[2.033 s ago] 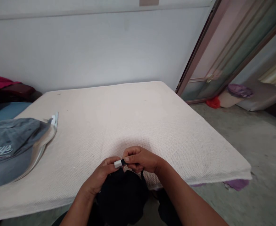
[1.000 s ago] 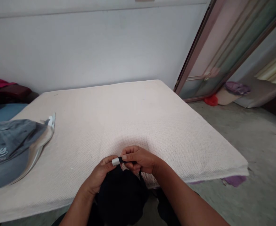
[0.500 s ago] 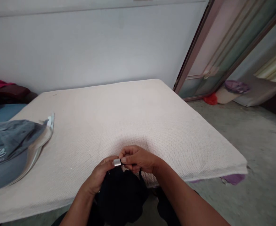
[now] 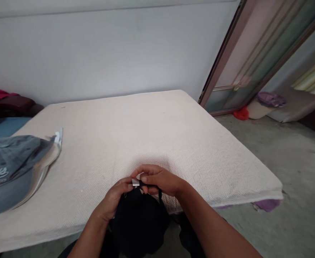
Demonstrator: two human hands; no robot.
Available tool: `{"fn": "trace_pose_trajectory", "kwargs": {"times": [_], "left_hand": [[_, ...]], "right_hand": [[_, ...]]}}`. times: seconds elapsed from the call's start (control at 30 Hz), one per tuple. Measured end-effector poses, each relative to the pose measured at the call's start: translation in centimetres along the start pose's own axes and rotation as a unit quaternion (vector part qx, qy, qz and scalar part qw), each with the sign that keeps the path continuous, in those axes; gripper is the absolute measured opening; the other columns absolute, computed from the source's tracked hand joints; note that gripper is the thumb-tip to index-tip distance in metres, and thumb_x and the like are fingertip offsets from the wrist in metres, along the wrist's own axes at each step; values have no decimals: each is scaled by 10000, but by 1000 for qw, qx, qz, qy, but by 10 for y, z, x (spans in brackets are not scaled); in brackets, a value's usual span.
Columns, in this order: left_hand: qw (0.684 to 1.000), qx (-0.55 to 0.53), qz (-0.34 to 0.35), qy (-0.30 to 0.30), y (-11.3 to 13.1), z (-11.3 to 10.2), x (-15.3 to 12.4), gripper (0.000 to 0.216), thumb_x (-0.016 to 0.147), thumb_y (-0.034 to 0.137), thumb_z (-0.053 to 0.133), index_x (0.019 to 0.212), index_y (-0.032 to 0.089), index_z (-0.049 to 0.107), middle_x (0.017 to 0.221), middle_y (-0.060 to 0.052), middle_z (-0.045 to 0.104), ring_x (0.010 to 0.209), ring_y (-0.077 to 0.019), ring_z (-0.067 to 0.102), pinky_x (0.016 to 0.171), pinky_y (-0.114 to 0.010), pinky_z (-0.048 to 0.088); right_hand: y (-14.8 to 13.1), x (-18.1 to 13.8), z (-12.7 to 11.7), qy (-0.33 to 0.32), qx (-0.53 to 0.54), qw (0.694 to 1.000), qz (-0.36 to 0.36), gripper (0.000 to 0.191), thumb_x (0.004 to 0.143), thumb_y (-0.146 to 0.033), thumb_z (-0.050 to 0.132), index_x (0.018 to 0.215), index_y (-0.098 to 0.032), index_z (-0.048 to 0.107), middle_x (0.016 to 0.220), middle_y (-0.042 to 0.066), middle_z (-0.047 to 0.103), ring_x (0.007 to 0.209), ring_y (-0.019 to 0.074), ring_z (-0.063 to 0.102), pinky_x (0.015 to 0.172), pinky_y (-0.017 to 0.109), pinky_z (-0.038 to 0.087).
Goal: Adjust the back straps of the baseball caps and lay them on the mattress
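My left hand (image 4: pixel 114 200) and my right hand (image 4: pixel 159 181) meet at the near edge of a cream mattress (image 4: pixel 136 132). Between their fingertips sits a small silver metal piece (image 4: pixel 135 182) on a thin black cord. Both hands pinch it, fingers closed. A black garment (image 4: pixel 138 224) hangs below the hands, over the mattress edge and my lap. The black cord runs down from under my right hand.
A grey-blue garment with white lettering (image 4: pixel 9 172) lies on pale cloth at the mattress's left. Red and dark clothes (image 4: pixel 4 102) lie by the white wall at far left. On the right are a sliding door frame (image 4: pixel 227 61), a concrete floor (image 4: pixel 294 179) and a purple-lined bin (image 4: pixel 270 102).
The hands stay in the same spot. The silver piece has turned and shifted slightly between the fingertips, and the right fingers have closed over more of the cord.
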State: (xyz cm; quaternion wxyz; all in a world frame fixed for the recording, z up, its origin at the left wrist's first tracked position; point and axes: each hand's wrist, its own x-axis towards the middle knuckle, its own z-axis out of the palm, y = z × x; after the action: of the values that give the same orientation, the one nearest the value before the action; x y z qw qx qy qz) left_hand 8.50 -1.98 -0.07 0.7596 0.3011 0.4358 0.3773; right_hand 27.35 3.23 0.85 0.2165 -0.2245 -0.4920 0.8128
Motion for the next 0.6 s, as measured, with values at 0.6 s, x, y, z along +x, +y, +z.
{"fn": "trace_pose_trajectory", "kwargs": {"times": [0.6], "left_hand": [[998,-46,8,-48,2,-4,1,130,753,158,622,868,144,680,766,-55,671,672,-148,616,643,-239,448]], "right_hand": [[2,-3,-6,49,-22,998,31,145,804,-189,525,915,-145,606,739,21,616,611,99,576,601,241,462]]}}
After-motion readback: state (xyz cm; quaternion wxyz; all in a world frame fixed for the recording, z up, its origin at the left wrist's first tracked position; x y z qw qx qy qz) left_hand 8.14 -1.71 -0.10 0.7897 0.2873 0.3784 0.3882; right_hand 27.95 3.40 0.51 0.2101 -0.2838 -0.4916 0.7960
